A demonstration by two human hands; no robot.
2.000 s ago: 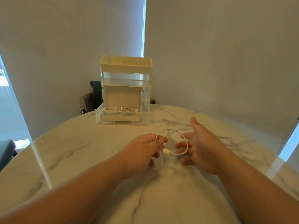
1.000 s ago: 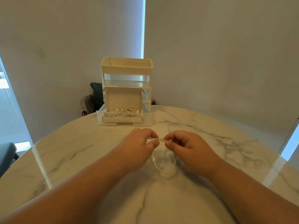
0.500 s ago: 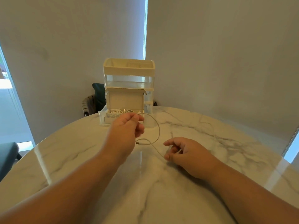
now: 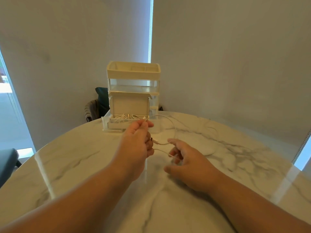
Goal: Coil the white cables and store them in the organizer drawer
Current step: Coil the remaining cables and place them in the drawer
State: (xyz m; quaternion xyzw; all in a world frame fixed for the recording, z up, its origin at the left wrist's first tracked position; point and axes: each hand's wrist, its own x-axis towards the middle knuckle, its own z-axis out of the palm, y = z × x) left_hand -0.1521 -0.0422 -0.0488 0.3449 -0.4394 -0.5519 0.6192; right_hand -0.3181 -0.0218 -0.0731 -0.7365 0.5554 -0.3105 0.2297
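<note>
My left hand (image 4: 136,140) is raised over the marble table (image 4: 84,165) and pinches a thin white cable (image 4: 171,125) near one plug end. The cable arcs up to the right, then drops toward my right hand (image 4: 186,163), whose curled fingers hold a lower strand. A cream organizer (image 4: 133,91) stands at the table's far edge. Its bottom clear drawer (image 4: 107,126) is pulled out and holds several white cables (image 4: 124,117), just beyond my left hand.
A dark chair back with grey cloth (image 4: 96,106) stands behind the table, left of the organizer. Grey blinds cover the windows behind. A dark seat (image 4: 6,162) shows at the left edge. The table's round rim curves close behind the organizer.
My hands were together coiling the cable near the table's middle. My left hand then lifted with the cable toward the drawer, and my right hand now holds the trailing strand.
</note>
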